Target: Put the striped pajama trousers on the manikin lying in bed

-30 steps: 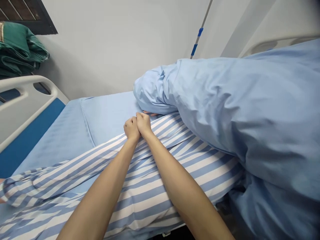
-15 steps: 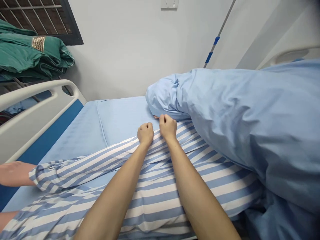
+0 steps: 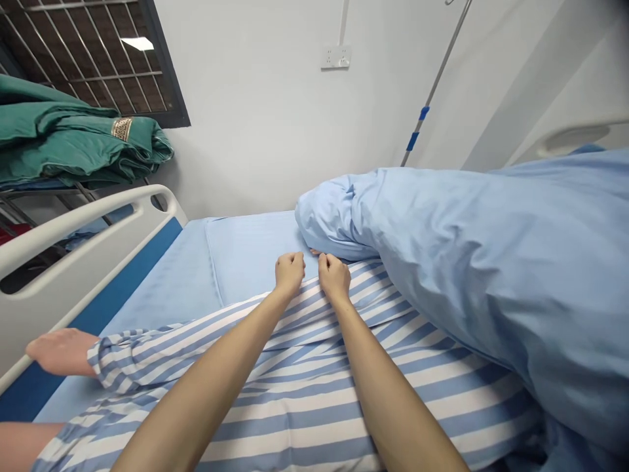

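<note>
Reaching over striped trousers [image 3: 299, 419], left hand [image 3: 289, 273] and right hand [image 3: 335, 276] form fists; I can't tell whether they hold anything.

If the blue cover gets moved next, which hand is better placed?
Probably the right hand: it appears right beside the edge of the blue cover, while the left hand sits farther toward the footboard. Both are fists, so either would need opening.

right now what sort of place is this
Probably a hospital ward or nursing training room: a moulded bed end, a drip-stand-like pole, and striped pyjama-like trousers.
</note>
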{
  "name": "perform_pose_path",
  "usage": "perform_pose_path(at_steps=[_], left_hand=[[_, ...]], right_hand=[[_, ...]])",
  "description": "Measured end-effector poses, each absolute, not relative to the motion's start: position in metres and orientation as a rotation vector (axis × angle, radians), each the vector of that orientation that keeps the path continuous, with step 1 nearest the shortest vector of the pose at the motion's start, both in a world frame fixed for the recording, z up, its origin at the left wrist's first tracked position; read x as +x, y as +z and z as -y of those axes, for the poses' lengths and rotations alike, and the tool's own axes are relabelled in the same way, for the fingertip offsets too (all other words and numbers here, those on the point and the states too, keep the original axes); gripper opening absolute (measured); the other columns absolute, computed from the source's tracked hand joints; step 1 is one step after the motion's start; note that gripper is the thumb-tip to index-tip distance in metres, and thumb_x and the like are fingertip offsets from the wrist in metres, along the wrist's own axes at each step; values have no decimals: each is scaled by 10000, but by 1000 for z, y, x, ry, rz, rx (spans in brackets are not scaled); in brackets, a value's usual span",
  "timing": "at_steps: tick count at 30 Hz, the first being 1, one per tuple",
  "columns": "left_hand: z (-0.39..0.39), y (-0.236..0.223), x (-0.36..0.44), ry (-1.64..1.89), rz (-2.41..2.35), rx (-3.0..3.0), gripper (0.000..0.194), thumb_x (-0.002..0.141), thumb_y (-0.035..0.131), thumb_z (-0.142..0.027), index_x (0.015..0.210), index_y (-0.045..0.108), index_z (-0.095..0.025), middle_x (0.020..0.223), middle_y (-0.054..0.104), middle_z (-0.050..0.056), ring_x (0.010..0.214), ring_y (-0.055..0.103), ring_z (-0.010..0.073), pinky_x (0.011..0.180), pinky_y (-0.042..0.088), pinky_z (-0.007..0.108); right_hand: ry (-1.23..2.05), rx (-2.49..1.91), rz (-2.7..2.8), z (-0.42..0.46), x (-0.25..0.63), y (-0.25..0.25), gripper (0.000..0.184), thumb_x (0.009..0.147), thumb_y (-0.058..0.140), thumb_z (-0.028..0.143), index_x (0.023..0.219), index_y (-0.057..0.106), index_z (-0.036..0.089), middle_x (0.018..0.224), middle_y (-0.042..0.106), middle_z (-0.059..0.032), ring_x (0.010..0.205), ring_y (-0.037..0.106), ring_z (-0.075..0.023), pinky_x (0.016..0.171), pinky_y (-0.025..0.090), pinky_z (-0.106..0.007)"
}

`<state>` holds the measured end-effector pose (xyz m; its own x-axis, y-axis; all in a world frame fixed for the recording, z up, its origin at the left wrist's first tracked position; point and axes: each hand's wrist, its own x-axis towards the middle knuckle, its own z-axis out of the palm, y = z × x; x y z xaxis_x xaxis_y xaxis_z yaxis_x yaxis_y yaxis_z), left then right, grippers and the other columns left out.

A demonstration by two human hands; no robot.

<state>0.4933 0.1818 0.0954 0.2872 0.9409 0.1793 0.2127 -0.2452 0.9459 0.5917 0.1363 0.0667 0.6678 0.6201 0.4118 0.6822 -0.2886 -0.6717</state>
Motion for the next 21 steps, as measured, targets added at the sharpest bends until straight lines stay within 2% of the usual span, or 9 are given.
perform_pose_path(at_steps=[2, 4, 7, 9, 11, 16, 19, 21], left_hand=[[-182, 101, 514, 1059, -1034, 1586, 328, 763, 364, -342, 510, 500, -184, 399, 444, -30, 438, 447, 104, 512, 352, 225], [-177, 96, 532, 1041, -1058, 1594, 337, 779, 358, -338, 543, 535, -176, 452, 510, -4, 488, 488, 115, 527, 361, 224], [-165, 77, 546, 952, -1183, 1811, 386, 821, 357, -373, 608, 611, -177, 658, 657, 68, 655, 567, 155, 610, 379, 241], [-160, 67, 547, 880, -1250, 1944, 425, 852, 325, -404, 687, 654, -192, 793, 691, 92, 751, 584, 174, 668, 381, 253], [-159, 63, 545, 827, -1260, 1995, 456, 876, 280, -407, 750, 666, -199, 847, 695, 94, 782, 584, 175, 691, 379, 255], [-156, 70, 530, 812, -1191, 1989, 418, 880, 278, -363, 721, 628, -199, 787, 676, 58, 727, 553, 145, 663, 361, 236], [-142, 73, 493, 848, -1190, 1962, 376, 857, 318, -348, 622, 570, -195, 645, 612, 17, 642, 506, 125, 630, 341, 231], [-129, 72, 447, 810, -1098, 1947, 398, 844, 333, -354, 518, 492, -190, 521, 512, -13, 567, 461, 108, 596, 326, 227]], right_hand=[[-46, -1923, 982, -137, 596, 67, 409, 883, 348, 381, 674, 633, 176, 624, 614, -59, 556, 430, -148, 549, 213, -262], [10, -1832, 956, -137, 601, 68, 407, 871, 353, 384, 659, 624, 167, 621, 612, -55, 554, 435, -146, 546, 245, -255], [81, -1671, 871, -139, 610, 67, 387, 851, 357, 362, 671, 622, 145, 630, 616, -52, 566, 452, -143, 553, 301, -242], [94, -1597, 818, -141, 613, 65, 382, 841, 359, 357, 678, 622, 132, 630, 617, -48, 573, 460, -140, 561, 324, -236], [84, -1573, 822, -142, 613, 64, 379, 833, 371, 364, 669, 619, 129, 622, 614, -38, 574, 459, -136, 570, 333, -235], [61, -1647, 892, -141, 607, 62, 379, 823, 388, 386, 653, 617, 136, 601, 598, -30, 571, 444, -134, 577, 328, -242], [27, -1717, 928, -140, 605, 61, 402, 828, 373, 396, 669, 633, 133, 562, 554, -18, 563, 434, -138, 569, 314, -251], [4, -1749, 937, -140, 604, 61, 415, 827, 370, 403, 684, 646, 128, 524, 511, -6, 545, 413, -137, 554, 301, -255]])
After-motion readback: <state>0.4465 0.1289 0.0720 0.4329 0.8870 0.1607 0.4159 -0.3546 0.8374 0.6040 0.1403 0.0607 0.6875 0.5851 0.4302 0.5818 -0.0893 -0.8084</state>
